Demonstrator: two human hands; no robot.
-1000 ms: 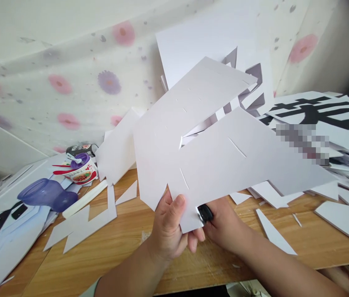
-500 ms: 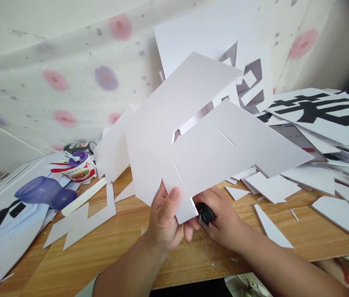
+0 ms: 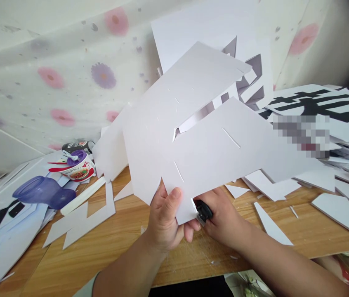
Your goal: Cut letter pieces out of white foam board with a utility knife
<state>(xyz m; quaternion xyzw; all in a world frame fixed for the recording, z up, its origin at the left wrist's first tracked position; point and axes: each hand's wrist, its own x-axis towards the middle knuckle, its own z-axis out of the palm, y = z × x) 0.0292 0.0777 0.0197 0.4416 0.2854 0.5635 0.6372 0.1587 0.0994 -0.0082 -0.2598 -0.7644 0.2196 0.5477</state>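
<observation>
My left hand (image 3: 166, 218) grips the lower edge of a large white foam board (image 3: 152, 152), thumb on the near face and fingers behind. The board is held up at a tilt above the table. It has a cut-out shape, a long slot and several short slits. Closed around a black utility knife (image 3: 204, 211) is my right hand (image 3: 222, 216), just right of the left one. The knife meets the board's lower edge by a small notch; its blade is hidden from me.
White offcuts (image 3: 273, 225) litter the wooden table (image 3: 106, 264) on both sides. At left lie a purple cup (image 3: 46, 192), a food tub (image 3: 80, 170) and a dark can (image 3: 78, 146). Sheets with black characters (image 3: 323, 105) are stacked at right, and cut boards (image 3: 177, 37) lean behind.
The board has shifted slightly, its right part moving a little to the right. My right hand and the knife have edged slightly left; the left hand keeps its hold.
</observation>
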